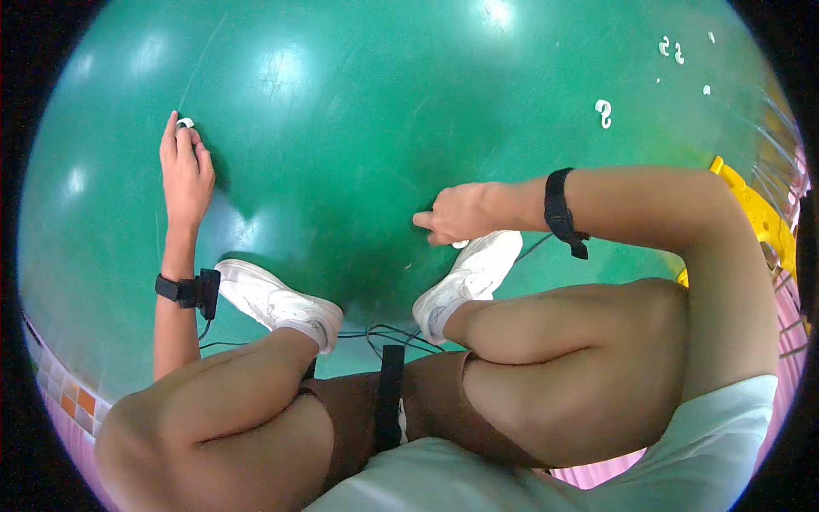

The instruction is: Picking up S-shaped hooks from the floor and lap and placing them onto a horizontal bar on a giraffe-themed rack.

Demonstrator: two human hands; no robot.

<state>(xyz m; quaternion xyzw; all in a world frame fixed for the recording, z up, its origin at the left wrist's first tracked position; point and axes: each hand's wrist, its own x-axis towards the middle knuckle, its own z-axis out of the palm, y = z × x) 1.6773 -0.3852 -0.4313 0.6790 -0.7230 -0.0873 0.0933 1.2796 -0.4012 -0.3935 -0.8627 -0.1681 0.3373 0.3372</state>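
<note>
At the left, my left hand [186, 175] reaches out over the green floor. Its fingers close around a curved white plastic hook [186, 123], part of which is covered by the fingers. My right hand [461, 213] is lower down near the middle, just beyond the right shoe, fingers curled and the index finger pointing left. A small white piece [461, 244] peeks out below this hand beside the shoe. Most of it is hidden, so I cannot tell whether the hand grips it.
On the green floor [341, 111], a white hook [604, 113] lies at the right. Farther off are two more hooks [671, 50] and several small white bits. White shoes [277, 294] stand between my arms. Black cables [384, 331] run behind them. A yellow plastic object [759, 213] sits at the right edge.
</note>
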